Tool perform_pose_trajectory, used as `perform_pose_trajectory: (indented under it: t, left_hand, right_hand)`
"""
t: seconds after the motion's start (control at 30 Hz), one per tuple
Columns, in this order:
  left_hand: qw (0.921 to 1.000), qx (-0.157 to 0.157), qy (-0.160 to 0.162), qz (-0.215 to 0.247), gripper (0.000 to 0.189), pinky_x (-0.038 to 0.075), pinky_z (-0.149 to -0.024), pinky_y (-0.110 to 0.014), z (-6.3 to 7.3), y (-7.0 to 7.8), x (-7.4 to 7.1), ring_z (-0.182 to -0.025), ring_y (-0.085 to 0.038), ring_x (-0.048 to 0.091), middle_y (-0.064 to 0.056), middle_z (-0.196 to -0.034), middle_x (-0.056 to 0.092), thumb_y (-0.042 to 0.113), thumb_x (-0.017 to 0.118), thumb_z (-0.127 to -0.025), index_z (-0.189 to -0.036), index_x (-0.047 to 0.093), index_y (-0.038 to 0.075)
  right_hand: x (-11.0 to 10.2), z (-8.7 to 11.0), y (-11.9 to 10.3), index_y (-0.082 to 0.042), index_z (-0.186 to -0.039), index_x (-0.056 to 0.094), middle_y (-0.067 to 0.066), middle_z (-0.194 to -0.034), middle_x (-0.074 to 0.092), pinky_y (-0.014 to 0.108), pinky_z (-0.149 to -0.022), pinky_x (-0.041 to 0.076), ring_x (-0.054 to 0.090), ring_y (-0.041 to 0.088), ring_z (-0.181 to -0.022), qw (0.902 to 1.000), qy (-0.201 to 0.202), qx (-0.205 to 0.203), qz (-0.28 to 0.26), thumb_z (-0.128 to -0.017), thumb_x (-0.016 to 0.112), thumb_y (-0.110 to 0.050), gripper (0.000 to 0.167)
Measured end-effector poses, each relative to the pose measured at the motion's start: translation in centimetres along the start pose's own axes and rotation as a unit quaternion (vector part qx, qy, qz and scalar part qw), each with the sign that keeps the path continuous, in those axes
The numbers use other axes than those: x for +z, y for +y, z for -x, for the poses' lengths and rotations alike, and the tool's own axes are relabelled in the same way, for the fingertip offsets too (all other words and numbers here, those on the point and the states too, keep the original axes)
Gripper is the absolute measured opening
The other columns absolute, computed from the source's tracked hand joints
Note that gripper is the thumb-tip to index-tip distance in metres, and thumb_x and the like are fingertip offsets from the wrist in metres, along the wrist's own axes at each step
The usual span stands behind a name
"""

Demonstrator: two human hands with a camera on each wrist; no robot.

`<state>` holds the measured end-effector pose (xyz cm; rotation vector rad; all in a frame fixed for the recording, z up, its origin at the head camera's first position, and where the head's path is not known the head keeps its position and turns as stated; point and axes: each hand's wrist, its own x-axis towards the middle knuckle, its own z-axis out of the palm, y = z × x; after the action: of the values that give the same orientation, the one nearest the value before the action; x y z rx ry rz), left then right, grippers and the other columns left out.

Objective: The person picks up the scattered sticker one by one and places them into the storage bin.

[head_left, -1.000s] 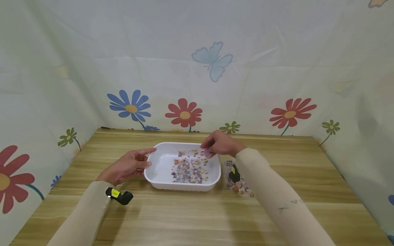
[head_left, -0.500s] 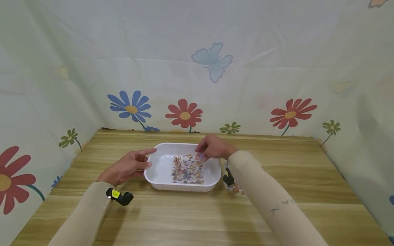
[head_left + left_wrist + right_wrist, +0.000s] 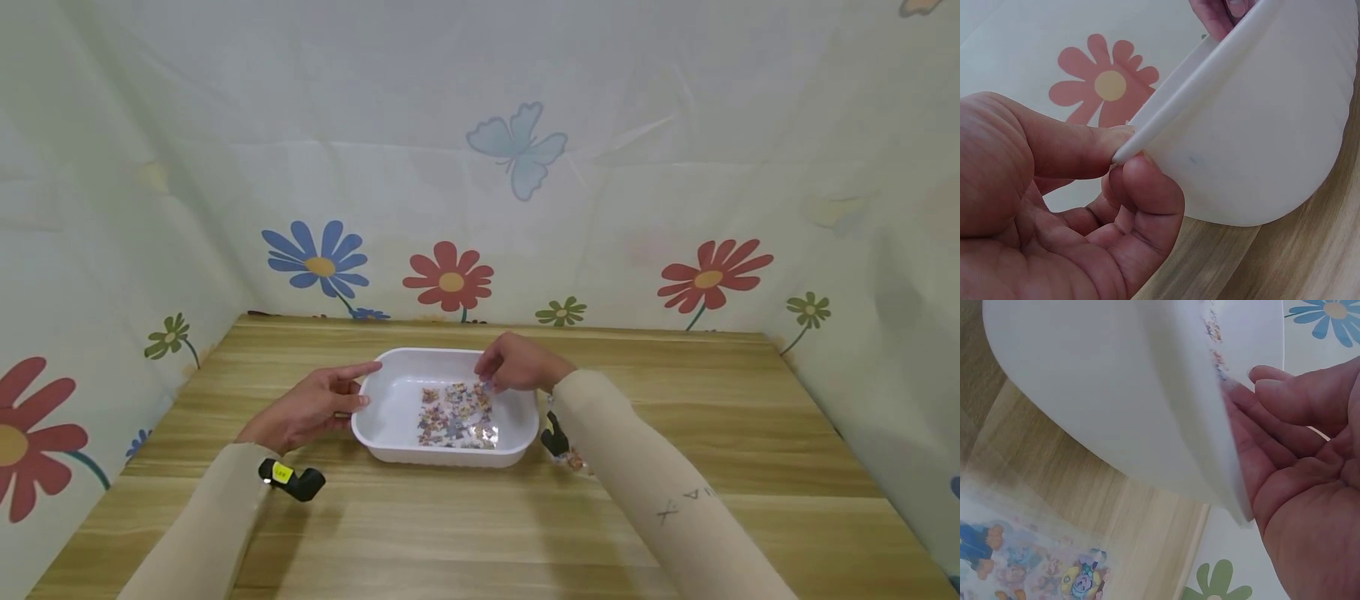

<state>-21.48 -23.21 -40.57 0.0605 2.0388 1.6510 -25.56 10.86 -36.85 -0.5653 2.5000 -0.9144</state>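
A white tray [image 3: 393,417] stands on the wooden table. My left hand [image 3: 311,408] grips its left end; in the left wrist view, that hand [image 3: 1079,194] pinches the rim between thumb and curled finger. Inside the tray lie clear sticker sheets [image 3: 453,417] with small cartoon figures, set toward the right half. Over the tray's far right corner, my right hand [image 3: 517,362] pinches the sheets' far right corner with bent fingers. The right wrist view has this hand [image 3: 1304,444] over the rim, with the sheet's edge mostly hidden behind the wall.
More clear sticker sheets [image 3: 576,460] lie on the table right of the tray, partly under my right forearm; the right wrist view shows them [image 3: 1035,569] closer. A flower-printed cloth [image 3: 600,208] hangs behind the table [image 3: 420,533].
My right hand has moved slightly left and down over the tray, bringing a sticker sheet onto those inside. My left hand stays on the rim.
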Motion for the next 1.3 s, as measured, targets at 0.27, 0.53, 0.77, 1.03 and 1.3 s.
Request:
perform_pose_trajectory:
  t: [0.27, 0.53, 0.77, 1.03, 1.3]
  left_hand:
    - [1.0000, -0.001, 0.002, -0.001, 0.068, 0.062, -0.087, -0.030, 0.0, 0.1, 0.1, -0.104, -0.027, 0.059, -0.012, -0.115, 0.054, 0.004, 0.061, -0.103, -0.164, 0.034, 0.016]
    - [1.0000, 0.000, 0.004, -0.003, 0.068, 0.062, -0.087, -0.031, 0.0, 0.0, 0.2, -0.104, -0.027, 0.060, -0.010, -0.113, 0.053, 0.005, 0.062, -0.103, -0.164, 0.034, 0.017]
    - [1.0000, -0.002, 0.006, -0.002, 0.069, 0.062, -0.087, -0.031, 0.0, -0.1, 0.1, -0.104, -0.027, 0.060, -0.011, -0.115, 0.054, 0.006, 0.064, -0.102, -0.164, 0.035, 0.018]
    - [1.0000, 0.004, 0.001, 0.005, 0.070, 0.062, -0.088, -0.032, 0.0, -0.1, 0.1, -0.104, -0.026, 0.060, -0.011, -0.115, 0.053, 0.004, 0.062, -0.102, -0.164, 0.033, 0.016]
    - [1.0000, 0.002, 0.002, -0.001, 0.069, 0.062, -0.088, -0.031, 0.0, -0.1, 0.1, -0.102, -0.025, 0.061, -0.012, -0.116, 0.054, 0.006, 0.063, -0.102, -0.164, 0.034, 0.017]
  right_hand:
    - [-0.2, 0.0, 0.2, 0.001, -0.123, 0.074, 0.016, -0.120, 0.076, 0.036, -0.098, 0.060, 0.072, 0.026, -0.111, 0.9997, 0.006, -0.009, 0.019, -0.086, 0.066, 0.005, 0.038]
    - [-0.5, 0.8, 0.3, 0.001, -0.122, 0.074, 0.020, -0.120, 0.074, 0.034, -0.092, 0.061, 0.070, 0.023, -0.104, 0.9985, 0.027, 0.006, -0.048, -0.088, 0.069, 0.005, 0.035]
    - [-1.2, 1.7, 1.0, 0.005, -0.121, 0.073, 0.027, -0.123, 0.071, 0.036, -0.090, 0.063, 0.073, 0.024, -0.104, 0.9899, 0.024, -0.022, -0.138, -0.085, 0.071, 0.009, 0.036]
    - [-2.0, 2.9, 1.6, 0.004, -0.120, 0.073, 0.029, -0.125, 0.070, 0.039, -0.092, 0.063, 0.074, 0.028, -0.105, 0.9799, 0.016, -0.029, -0.197, -0.086, 0.073, 0.009, 0.034]
    - [-3.0, 4.2, 2.9, 0.007, -0.122, 0.071, 0.025, -0.119, 0.072, 0.040, -0.089, 0.064, 0.075, 0.022, -0.096, 0.9759, 0.016, -0.043, -0.213, -0.087, 0.073, 0.007, 0.034]
